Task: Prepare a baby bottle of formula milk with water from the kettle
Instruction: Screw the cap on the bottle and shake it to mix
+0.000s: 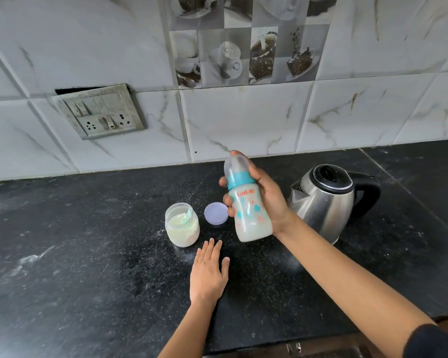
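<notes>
My right hand (268, 200) grips a baby bottle (248, 210) above the black counter, slightly tilted, with its clear cap and teal collar on. White milk fills its lower part. My left hand (209, 272) lies flat on the counter, palm down, fingers apart, holding nothing. An open jar of white formula powder (182, 224) with a teal scoop inside stands just beyond my left hand. Its lilac lid (216, 213) lies beside it, partly behind the bottle. A steel kettle (326, 200) with a black lid and handle stands to the right, behind my right wrist.
The black speckled counter (88, 254) runs to a tiled wall at the back. A switch and socket plate (100, 112) is set in the wall at the left. The counter's front edge is at the bottom right.
</notes>
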Available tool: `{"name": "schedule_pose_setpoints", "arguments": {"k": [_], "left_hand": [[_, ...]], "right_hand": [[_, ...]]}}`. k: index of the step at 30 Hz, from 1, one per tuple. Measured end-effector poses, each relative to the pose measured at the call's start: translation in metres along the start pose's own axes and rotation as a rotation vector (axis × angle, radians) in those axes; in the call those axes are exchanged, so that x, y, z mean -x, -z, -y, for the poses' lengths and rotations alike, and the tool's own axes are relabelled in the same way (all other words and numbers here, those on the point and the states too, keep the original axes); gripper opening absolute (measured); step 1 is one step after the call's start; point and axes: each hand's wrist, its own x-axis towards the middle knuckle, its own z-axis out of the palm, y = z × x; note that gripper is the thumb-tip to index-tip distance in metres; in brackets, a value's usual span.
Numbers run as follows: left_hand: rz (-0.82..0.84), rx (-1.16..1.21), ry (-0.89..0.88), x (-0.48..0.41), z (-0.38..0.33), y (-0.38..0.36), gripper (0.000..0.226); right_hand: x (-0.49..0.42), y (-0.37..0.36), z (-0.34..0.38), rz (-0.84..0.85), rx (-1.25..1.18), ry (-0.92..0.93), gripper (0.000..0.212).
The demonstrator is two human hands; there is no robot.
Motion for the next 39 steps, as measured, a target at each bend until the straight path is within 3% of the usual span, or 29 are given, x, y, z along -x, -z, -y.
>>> {"name": "schedule_pose_setpoints", "arguments": {"k": [2,5,10,14,20,24,27,31,33,36,39], "left_hand": [[-0.002,-0.001,-0.001,0.000,0.000,-0.001,0.053],[-0.007,0.005,-0.003,0.000,-0.001,-0.001,0.053],[-0.010,-0.010,-0.007,0.000,0.000,-0.001,0.054],[-0.021,-0.002,-0.011,0.001,-0.001,-0.002,0.053],[-0.016,0.001,-0.003,0.000,0.000,-0.001,0.053],[-0.024,0.009,-0.007,0.000,0.000,-0.001,0.053],[-0.019,0.008,-0.008,0.000,0.001,-0.001,0.053],[-0.021,0.013,-0.012,0.000,0.001,0.000,0.053],[-0.019,0.017,-0.012,0.001,0.001,0.000,0.053],[-0.009,0.013,-0.008,0.000,0.002,0.000,0.054],[-0.010,0.016,-0.007,0.001,0.002,0.000,0.054]], "right_hand": [[-0.003,-0.001,0.003,-0.025,0.001,0.014,0.040],[-0.010,0.004,0.013,-0.146,-0.124,0.052,0.061],[0.001,0.001,-0.001,-0.123,0.024,0.010,0.027],[-0.010,-0.002,0.014,-0.199,-0.130,0.032,0.044],[-0.002,-0.008,-0.002,-0.051,0.068,0.035,0.032],[-0.015,-0.005,0.010,-0.157,-0.081,0.047,0.046],[-0.006,-0.006,-0.005,-0.149,0.040,0.031,0.033],[-0.013,-0.003,0.003,-0.178,-0.057,0.070,0.057],[-0.015,-0.005,0.009,-0.188,-0.097,0.059,0.049],[-0.004,-0.012,-0.003,-0.160,0.026,0.037,0.031],[-0.002,-0.013,-0.003,-0.166,0.044,0.062,0.028]]}}
